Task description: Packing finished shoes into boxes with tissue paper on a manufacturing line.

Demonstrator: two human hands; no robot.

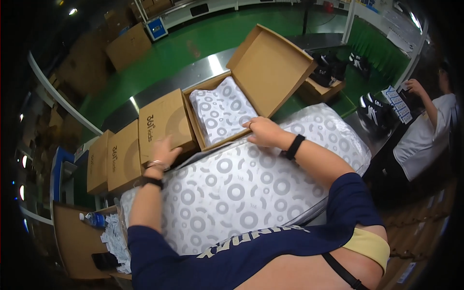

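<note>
Navy shirt cloth (285, 245) fills the bottom of the frame, and just beyond it a broad stack of white paper (249, 188) with grey rings spreads across the middle. Left of centre, the left hand (164, 153) is loosely spread and empty, at the near edge of a closed brown box (166, 118). At the centre, the right hand (264, 131) has its fingers bent at the near right corner of an open box (197, 128); whether they grip it or just touch is unclear. That box holds a patterned paper bundle (224, 108), its lid (278, 72) tipped back toward upper right. Two more closed boxes (124, 157) stand at left, a bottle (94, 220) lies lower left, and black shoes (328, 70) sit upper right.
</note>
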